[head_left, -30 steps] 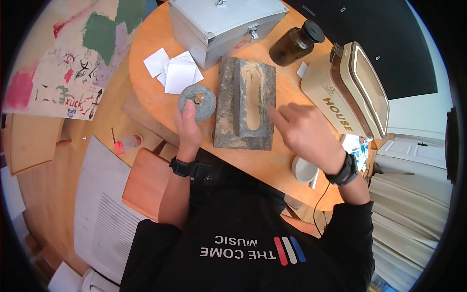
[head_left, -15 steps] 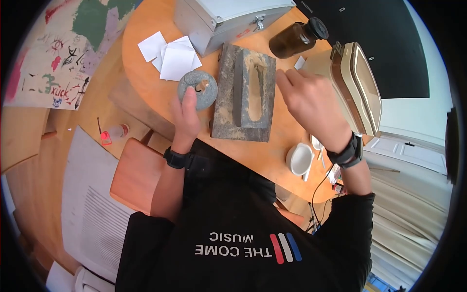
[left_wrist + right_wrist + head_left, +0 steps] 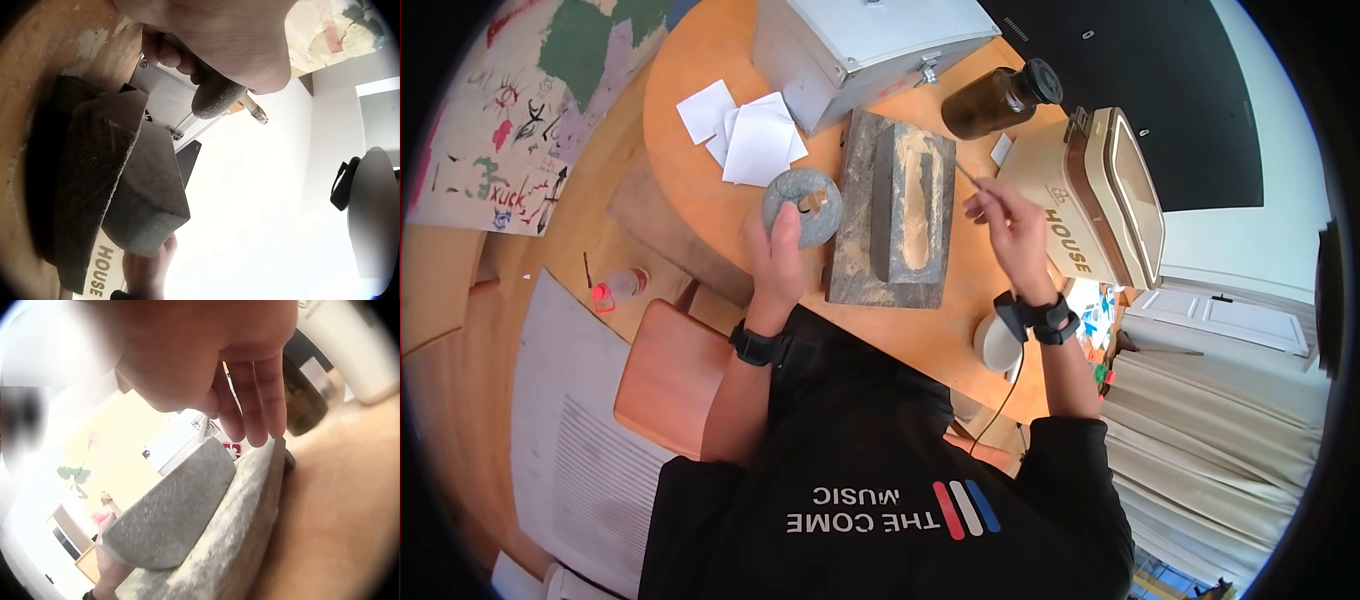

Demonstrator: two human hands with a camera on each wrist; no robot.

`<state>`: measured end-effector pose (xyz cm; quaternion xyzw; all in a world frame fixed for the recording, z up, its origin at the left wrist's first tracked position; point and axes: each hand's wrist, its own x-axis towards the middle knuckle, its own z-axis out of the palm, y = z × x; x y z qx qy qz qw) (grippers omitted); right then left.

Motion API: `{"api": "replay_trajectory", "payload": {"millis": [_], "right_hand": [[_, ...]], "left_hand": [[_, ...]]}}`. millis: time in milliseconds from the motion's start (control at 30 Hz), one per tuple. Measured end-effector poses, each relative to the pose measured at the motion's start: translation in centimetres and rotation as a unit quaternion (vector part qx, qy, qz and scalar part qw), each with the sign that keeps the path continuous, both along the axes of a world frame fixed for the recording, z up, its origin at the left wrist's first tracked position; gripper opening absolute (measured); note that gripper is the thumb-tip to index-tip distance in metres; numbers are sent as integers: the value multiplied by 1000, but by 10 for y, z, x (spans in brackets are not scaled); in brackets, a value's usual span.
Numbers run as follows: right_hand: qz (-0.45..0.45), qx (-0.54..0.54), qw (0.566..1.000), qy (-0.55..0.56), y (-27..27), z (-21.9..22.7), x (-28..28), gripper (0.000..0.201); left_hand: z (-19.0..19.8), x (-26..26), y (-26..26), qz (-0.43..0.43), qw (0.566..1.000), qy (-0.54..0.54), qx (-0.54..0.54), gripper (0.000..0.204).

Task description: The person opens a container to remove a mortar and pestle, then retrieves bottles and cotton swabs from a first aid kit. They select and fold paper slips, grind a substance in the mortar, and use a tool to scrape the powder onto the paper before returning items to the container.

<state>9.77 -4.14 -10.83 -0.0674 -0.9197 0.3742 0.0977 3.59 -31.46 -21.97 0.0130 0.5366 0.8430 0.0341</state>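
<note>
My left hand holds a round grey stone wheel with a short wooden axle stub at its centre, just left of a stone grinding trough. In the left wrist view the wheel hangs under the curled fingers. Tan powder lies in the trough's long groove and along its rim. The trough stands on a dark stone slab. To the right of the slab, my right hand pinches a thin dark stick, which points up-left toward the trough.
Behind the trough are a silver metal case and a brown glass jar. A cream HOUSE box stands right, a white bowl near the front edge. White paper squares lie left on the round wooden table.
My right hand has drawn back from beside the trough, and its wrist has turned so the thin stick shows. The left hand keeps the stone wheel in about the same place.
</note>
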Motion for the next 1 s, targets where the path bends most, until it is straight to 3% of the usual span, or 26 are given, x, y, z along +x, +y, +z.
{"api": "replay_trajectory", "payload": {"millis": [100,333,467,567,667,833,933,1000], "right_hand": [[24,-26,999,-35,-9,-3,19,18],[52,46,996,53,4,-8,-21,19],[132,147,977,82,3,1,-4,23],[82,141,980,117,12,4,-24,24],[129,142,972,133,21,0,-52,26],[150,142,974,95,18,-3,-19,24],[131,145,970,145,23,-5,-49,21],[164,162,964,134,25,0,-67,21]], "left_hand": [[-4,0,-3,-25,1000,11,-14,41],[-20,0,-8,-61,998,-1,-6,46],[-19,-1,-8,-49,998,28,-18,46],[-12,1,-7,-50,999,4,-14,47],[-1,1,1,3,1000,-5,-5,44],[-14,-1,-7,-35,999,24,-21,50],[-10,1,-6,-39,999,18,-27,50],[-8,1,-5,-36,999,15,-35,50]]}}
